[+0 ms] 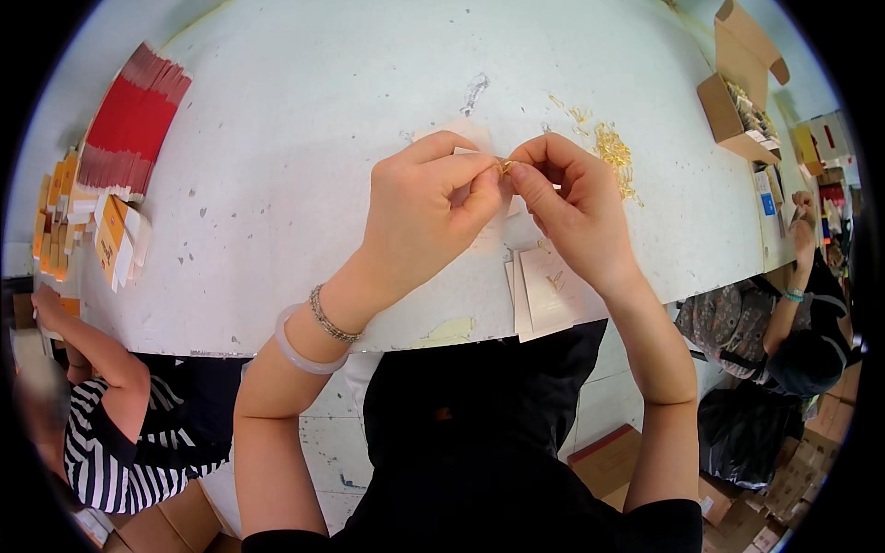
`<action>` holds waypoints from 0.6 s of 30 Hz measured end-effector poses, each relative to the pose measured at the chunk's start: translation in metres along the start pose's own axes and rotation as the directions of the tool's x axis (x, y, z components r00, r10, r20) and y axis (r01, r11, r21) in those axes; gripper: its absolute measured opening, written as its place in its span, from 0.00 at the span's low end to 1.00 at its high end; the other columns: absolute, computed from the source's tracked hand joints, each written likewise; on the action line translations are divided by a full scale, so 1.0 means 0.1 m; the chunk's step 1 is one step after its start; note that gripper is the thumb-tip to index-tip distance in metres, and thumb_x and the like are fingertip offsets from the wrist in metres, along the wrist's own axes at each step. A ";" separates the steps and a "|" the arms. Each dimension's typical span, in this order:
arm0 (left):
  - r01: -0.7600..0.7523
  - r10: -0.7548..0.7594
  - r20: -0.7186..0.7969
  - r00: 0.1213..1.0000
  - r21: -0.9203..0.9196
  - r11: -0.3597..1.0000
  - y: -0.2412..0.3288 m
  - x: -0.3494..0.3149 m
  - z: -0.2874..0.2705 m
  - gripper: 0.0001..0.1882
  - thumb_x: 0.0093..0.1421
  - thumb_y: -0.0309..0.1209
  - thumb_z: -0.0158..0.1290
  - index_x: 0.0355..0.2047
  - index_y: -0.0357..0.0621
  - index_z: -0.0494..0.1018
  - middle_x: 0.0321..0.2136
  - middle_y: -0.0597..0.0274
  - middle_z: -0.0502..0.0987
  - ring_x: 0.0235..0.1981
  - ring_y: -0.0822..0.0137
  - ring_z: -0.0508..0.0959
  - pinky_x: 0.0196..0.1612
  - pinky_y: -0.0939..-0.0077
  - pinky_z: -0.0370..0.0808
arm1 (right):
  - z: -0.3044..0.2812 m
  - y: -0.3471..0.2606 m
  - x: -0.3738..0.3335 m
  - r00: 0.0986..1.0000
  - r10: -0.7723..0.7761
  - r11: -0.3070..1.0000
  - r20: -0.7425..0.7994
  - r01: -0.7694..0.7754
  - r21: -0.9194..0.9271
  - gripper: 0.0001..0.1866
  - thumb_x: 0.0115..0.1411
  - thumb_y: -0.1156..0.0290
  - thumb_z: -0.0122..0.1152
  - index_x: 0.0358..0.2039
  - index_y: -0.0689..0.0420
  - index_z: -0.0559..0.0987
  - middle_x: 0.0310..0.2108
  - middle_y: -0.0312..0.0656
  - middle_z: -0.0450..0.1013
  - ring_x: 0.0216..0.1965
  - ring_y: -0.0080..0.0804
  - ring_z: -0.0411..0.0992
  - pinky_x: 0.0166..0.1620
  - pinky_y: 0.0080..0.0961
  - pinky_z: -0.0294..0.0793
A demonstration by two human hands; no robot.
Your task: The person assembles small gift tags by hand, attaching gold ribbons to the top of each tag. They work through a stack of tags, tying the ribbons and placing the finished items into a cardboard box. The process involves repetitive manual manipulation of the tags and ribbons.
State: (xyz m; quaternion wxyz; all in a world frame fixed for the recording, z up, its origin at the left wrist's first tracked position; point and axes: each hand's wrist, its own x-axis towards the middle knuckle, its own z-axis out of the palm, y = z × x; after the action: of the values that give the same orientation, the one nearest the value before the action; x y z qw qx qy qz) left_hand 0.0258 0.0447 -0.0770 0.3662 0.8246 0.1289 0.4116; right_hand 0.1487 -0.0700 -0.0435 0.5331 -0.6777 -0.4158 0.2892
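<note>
My left hand [419, 198] and my right hand [579, 207] meet above the white table. Between their closed fingertips is a small gold-coloured piece [505, 168], which looks like a pin or clip of bent wire. Pale card [458, 126] shows behind and under my left fingers; whether I also grip it cannot be made out. To the right lies a loose pile of small gold wire pins [612, 155]. Several pale cards [544, 309] overlap near the front edge, with a gold pin [554, 282] on the top one.
Far left stands a long row of red packets [136, 120], with orange-and-white boxes [115, 241] nearer. An open cardboard box [733, 120] sits at the right edge of the table [304, 138]. People work at both sides: a striped sleeve [88, 442] left, an arm [784, 318] right.
</note>
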 end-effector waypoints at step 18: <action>0.061 -0.061 -0.039 0.997 -0.009 0.998 0.06 -0.01 -0.02 0.13 0.54 0.19 0.59 0.41 0.35 0.72 0.30 0.59 0.81 0.29 0.74 0.82 0.27 0.83 0.80 | -0.15 -0.13 0.13 0.991 -0.126 0.969 -0.041 0.114 -0.219 0.10 0.60 0.71 0.58 0.28 0.65 0.79 0.17 0.35 0.71 0.18 0.17 0.63 0.23 0.19 0.64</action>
State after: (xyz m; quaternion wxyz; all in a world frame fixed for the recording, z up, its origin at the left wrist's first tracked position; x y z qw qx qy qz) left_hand 0.0231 0.0413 -0.0719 0.3793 0.8106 0.1595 0.4166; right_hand 0.1640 -0.0646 -0.0266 0.4839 -0.7130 -0.4703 0.1906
